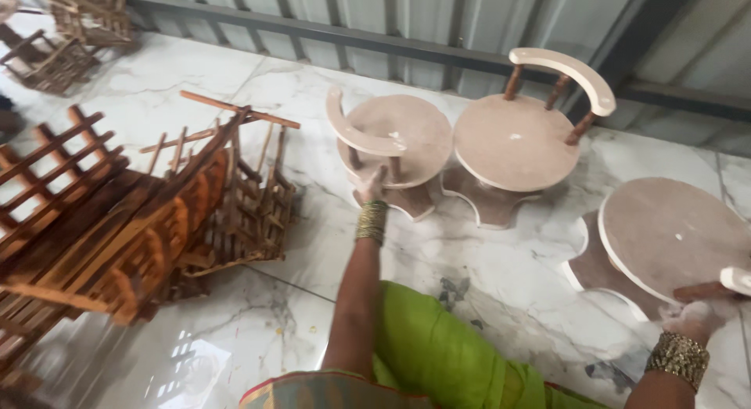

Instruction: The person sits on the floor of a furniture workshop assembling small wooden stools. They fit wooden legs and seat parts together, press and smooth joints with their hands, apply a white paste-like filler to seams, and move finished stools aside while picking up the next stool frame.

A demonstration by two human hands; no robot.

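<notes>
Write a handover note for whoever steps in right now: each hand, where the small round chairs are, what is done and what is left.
Left hand: reaching forward, touching the front edge of the left chair; whether its grip is closed cannot be told.
Right hand: at the near edge of the right chair, fingers by a wooden spindle; grip unclear.
Middle chair: upright on the marble floor by the wall, curved backrest fitted, untouched.
Stacked dark slatted racks: lying to the left.
Done: all three chairs stand on the floor.
Left: both outer chairs are in hand and unsettled.
</notes>
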